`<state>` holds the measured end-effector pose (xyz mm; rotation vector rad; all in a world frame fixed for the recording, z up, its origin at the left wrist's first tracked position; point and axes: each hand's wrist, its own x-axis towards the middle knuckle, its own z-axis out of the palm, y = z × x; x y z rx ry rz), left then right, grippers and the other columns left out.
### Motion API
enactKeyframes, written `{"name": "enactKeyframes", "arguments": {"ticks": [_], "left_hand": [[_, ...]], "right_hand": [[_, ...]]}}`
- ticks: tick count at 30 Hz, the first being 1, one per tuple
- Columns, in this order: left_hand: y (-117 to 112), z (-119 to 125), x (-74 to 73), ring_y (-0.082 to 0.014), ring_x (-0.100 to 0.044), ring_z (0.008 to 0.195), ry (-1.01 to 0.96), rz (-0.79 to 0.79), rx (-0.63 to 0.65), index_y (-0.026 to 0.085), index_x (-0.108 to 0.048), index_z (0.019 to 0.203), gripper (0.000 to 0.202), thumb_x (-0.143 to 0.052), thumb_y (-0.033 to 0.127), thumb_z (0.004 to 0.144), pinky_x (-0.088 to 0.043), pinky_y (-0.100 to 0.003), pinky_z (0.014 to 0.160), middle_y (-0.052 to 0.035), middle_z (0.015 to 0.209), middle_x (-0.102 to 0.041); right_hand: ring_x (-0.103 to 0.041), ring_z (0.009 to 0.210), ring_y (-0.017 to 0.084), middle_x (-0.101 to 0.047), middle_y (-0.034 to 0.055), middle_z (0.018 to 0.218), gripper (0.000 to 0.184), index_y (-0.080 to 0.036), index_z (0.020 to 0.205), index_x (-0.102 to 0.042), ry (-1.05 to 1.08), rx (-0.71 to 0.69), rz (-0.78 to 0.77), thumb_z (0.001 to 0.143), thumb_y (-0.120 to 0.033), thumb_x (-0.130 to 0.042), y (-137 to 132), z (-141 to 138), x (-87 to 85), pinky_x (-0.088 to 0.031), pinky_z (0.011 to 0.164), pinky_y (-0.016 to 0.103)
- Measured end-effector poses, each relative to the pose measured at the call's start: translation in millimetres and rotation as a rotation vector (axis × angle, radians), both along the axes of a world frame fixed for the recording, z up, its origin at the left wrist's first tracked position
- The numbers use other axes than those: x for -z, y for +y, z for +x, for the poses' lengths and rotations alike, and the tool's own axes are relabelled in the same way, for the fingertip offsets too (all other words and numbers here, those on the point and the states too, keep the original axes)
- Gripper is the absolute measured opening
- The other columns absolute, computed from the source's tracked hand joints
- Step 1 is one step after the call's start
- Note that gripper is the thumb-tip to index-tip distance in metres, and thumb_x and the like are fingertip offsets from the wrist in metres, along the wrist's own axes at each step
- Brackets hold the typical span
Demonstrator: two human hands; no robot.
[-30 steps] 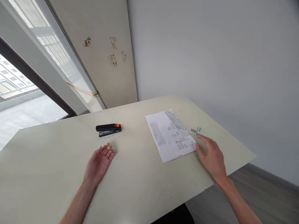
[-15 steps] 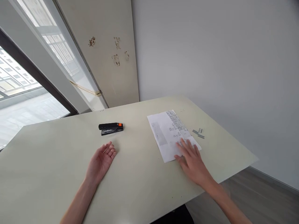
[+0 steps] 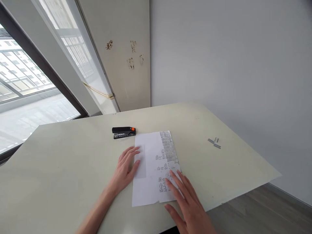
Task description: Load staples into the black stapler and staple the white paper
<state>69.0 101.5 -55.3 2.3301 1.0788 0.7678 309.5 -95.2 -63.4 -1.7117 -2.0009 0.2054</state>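
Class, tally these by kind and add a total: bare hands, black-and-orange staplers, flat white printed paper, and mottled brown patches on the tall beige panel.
Bare hands: 2 (left hand, right hand)
Long black stapler with an orange tab: 1
Flat white printed paper: 1 visible; cannot tell if sheets lie beneath
Mottled brown patches on the tall beige panel: 4
Total: 8

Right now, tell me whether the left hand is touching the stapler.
Apart: the head view shows a strip of tabletop between the left hand and the stapler.
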Motion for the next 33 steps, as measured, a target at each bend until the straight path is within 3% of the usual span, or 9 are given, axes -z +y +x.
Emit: {"name": "enactKeyframes", "arguments": {"ticks": [2,4,7,11,17,23,28,33], "left_hand": [[-0.1,-0.3,1.0,-0.0307,-0.033,0.157,0.138,0.058,0.096,0.028,-0.052,0.149,0.04,-0.047,0.039,0.111,-0.035,-0.055,0.124,-0.0066,0.162,-0.051],[0.4,-0.9,1.8,-0.031,-0.029,0.159,0.238,0.099,0.149,0.03,-0.044,0.158,0.048,-0.047,0.04,0.111,-0.035,-0.056,0.125,-0.0049,0.163,-0.05],[0.1,-1.6,1.0,-0.0309,-0.039,0.154,0.265,0.159,0.13,0.031,-0.047,0.158,0.047,-0.046,0.04,0.111,-0.041,-0.054,0.121,-0.005,0.154,-0.06],[-2.3,-1.2,-2.2,-0.0311,-0.052,0.141,0.222,0.216,0.06,0.027,-0.056,0.15,0.042,-0.046,0.038,0.11,-0.049,-0.05,0.113,-0.0079,0.135,-0.071],[-4.0,-2.2,-1.6,-0.0314,-0.058,0.127,0.18,0.197,0.042,0.025,-0.06,0.143,0.038,-0.05,0.039,0.109,-0.053,-0.049,0.105,-0.0099,0.119,-0.072],[-2.7,-3.0,-3.0,-0.0319,-0.048,0.145,0.161,0.111,0.137,0.029,-0.057,0.146,0.039,-0.052,0.038,0.108,-0.043,-0.051,0.119,-0.0085,0.149,-0.061],[-1.8,-5.9,1.1,-0.0322,-0.032,0.159,0.226,0.104,0.16,0.032,-0.045,0.158,0.05,-0.05,0.041,0.11,-0.036,-0.056,0.126,-0.0063,0.166,-0.045],[-1.5,-9.5,6.6,-0.0324,-0.017,0.163,0.313,0.095,0.124,0.033,-0.022,0.17,0.067,-0.049,0.048,0.11,-0.028,-0.059,0.129,-0.0061,0.175,-0.027]], "right_hand": [[-0.032,0.16,0.034,-0.034,-0.0014,0.173,0.069,-0.038,0.17,-0.02,0.02,0.053,-0.003,0.109,-0.04,-0.05,2.7,12.7,-1.0,-0.056,0.113,0.055],[-0.033,0.159,0.032,-0.035,-0.0027,0.173,0.066,-0.039,0.17,-0.021,0.01,0.104,-0.034,0.109,-0.042,-0.049,4.1,26.9,3.9,-0.058,0.112,0.054],[-0.037,0.158,0.032,-0.035,-0.0021,0.173,0.068,-0.039,0.17,-0.02,-0.03,0.15,-0.064,0.109,-0.047,-0.05,2.0,41.0,18.6,-0.058,0.111,0.055],[-0.035,0.159,0.034,-0.036,-0.0004,0.172,0.072,-0.037,0.171,-0.019,-0.121,0.081,-0.029,0.107,-0.048,-0.053,-3.0,42.0,36.9,-0.052,0.116,0.06],[-0.035,0.158,0.036,-0.036,0.001,0.172,0.071,-0.035,0.17,-0.021,-0.212,-0.004,0.023,0.107,-0.044,-0.053,-6.9,36.0,36.6,-0.05,0.118,0.06],[-0.037,0.156,0.041,-0.04,0.0044,0.169,0.074,-0.033,0.171,-0.021,-0.2,-0.093,0.064,0.105,-0.042,-0.055,-7.3,23.3,31.1,-0.053,0.112,0.066],[-0.045,0.152,0.039,-0.045,0.0058,0.167,0.076,-0.032,0.17,-0.022,-0.127,-0.189,0.118,0.104,-0.045,-0.058,2.6,5.5,29.9,-0.053,0.113,0.062],[-0.051,0.149,0.03,-0.047,0.0007,0.166,0.066,-0.038,0.168,-0.028,0.052,-0.058,0.037,0.107,-0.035,-0.052,0.0,29.5,24.3,-0.059,0.11,0.046]]}}
